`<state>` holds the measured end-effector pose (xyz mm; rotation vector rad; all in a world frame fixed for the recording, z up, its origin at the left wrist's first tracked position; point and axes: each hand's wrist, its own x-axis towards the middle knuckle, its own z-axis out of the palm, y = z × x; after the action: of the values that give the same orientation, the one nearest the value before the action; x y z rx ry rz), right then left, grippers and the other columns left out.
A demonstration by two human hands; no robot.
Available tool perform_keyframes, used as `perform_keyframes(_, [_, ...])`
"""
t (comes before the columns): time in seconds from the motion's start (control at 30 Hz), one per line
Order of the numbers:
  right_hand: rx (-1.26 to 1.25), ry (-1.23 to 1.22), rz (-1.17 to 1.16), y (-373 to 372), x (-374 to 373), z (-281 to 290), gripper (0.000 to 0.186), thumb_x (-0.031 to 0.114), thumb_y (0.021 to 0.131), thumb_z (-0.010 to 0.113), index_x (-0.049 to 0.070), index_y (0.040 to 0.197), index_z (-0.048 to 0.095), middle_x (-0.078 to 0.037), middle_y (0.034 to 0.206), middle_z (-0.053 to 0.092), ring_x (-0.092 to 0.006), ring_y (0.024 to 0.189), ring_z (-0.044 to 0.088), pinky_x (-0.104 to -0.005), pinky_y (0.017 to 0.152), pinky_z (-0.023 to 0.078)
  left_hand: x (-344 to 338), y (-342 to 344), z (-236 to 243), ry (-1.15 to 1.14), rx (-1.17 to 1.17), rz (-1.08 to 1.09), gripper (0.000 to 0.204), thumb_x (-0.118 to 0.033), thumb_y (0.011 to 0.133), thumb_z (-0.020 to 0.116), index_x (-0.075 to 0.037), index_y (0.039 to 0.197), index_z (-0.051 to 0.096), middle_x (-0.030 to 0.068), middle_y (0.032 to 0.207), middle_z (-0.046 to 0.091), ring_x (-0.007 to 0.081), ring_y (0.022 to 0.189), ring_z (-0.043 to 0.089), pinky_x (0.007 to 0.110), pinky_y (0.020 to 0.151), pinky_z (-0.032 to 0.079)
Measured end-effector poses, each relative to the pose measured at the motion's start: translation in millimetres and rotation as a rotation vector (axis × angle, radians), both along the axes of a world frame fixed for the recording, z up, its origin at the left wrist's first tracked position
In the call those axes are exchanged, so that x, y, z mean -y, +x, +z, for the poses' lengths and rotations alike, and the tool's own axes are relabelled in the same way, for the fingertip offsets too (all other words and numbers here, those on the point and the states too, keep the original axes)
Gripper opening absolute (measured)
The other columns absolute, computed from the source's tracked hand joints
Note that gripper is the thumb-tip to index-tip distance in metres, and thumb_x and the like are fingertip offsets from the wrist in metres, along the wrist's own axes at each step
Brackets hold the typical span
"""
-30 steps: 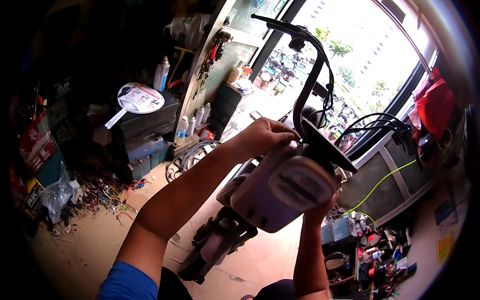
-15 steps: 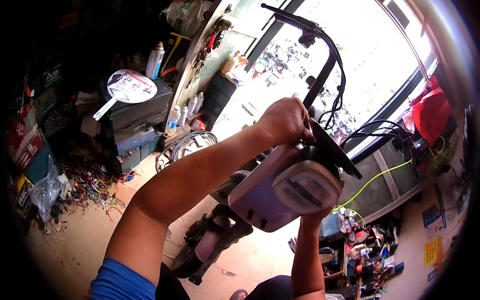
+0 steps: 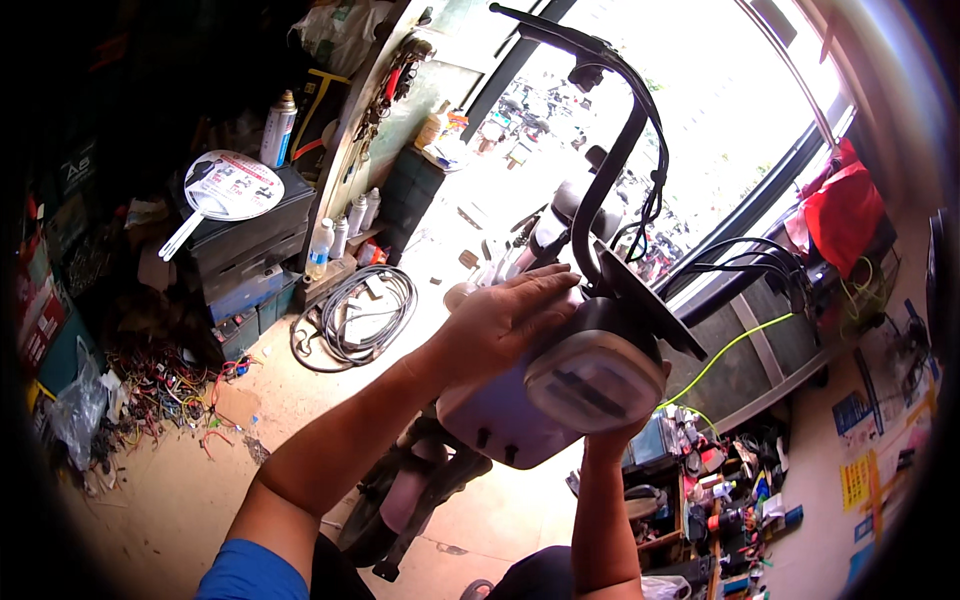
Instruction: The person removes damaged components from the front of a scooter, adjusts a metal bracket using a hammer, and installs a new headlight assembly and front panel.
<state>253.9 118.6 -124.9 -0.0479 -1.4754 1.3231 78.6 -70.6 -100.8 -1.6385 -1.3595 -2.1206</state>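
A pale purple front panel [image 3: 490,425] of an electric scooter stands tilted before me, with a rounded headlight [image 3: 595,385] on its right part. My left hand [image 3: 505,325] lies along the panel's upper edge, fingers stretched out and close together. My right hand [image 3: 615,438] is under the headlight's lower right side; its fingers are hidden behind the housing. Above the headlight sits a flat black plate [image 3: 655,305]. The black handlebar [image 3: 592,210] rises behind it with cables alongside. The front wheel [image 3: 368,528] shows at the lower left.
Coiled black cable [image 3: 375,320] lies on the floor at left, near tangled wires [image 3: 160,385]. A white hand fan [image 3: 237,185] and a spray can [image 3: 279,130] rest on dark boxes. Crowded shelves [image 3: 690,500] stand at right, below a red cloth [image 3: 845,210].
My left hand has slid down and left along the panel's upper edge, its fingers now straightened instead of bent. My right hand stays under the headlight. The view has shifted slightly.
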Motion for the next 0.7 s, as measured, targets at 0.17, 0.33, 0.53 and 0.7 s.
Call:
perform_keyframes(0.17, [0.026,0.09,-0.067,0.2,-9.1,-2.7,0.056,0.038,0.115,0.028,-0.005,0.138,0.056,-0.02,0.13,0.066,-0.0288,0.117,0.066,-0.0438,0.105,0.053,-2.6,11.9,0.2,-0.051,0.138,-0.011,0.045,-0.026,0.104,0.064,0.004,0.138,0.06,0.0248,0.138,0.063,0.0344,0.133,0.06,0.039,0.111,0.046])
perform_keyframes(0.33, [-0.002,0.038,-0.024,-2.5,-5.7,-0.4,0.055,0.034,0.115,0.027,-0.008,0.138,0.056,-0.022,0.129,0.067,-0.027,0.115,0.068,-0.044,0.107,0.054,-19.1,17.8,-12.1,-0.043,0.179,0.233,0.051,-0.038,0.107,0.056,0.003,0.138,0.06,0.0259,0.13,0.066,0.0366,0.124,0.064,0.041,0.108,0.047])
perform_keyframes(0.53, [0.204,0.658,-0.354,4.6,-19.5,3.9,0.043,0.028,0.111,0.041,-0.004,0.128,0.064,-0.016,0.122,0.072,-0.0213,0.111,0.07,-0.0377,0.111,0.049,-19.8,20.5,-10.6,0.006,0.079,0.498,0.048,-0.044,0.102,0.063,0.003,0.106,0.068,0.0261,0.093,0.066,0.0437,0.089,0.066,0.049,0.08,0.051])
perform_keyframes(0.7, [0.265,0.964,-0.617,13.7,-11.6,8.2,0.052,0.027,0.089,0.077,0.001,0.131,0.063,-0.014,0.122,0.072,-0.0274,0.111,0.071,-0.0402,0.102,0.054,-24.4,24.8,-27.2,0.077,0.042,0.536,0.047,-0.043,0.103,0.059,0.001,0.118,0.067,0.0231,0.102,0.068,0.0416,0.098,0.067,0.048,0.087,0.052])
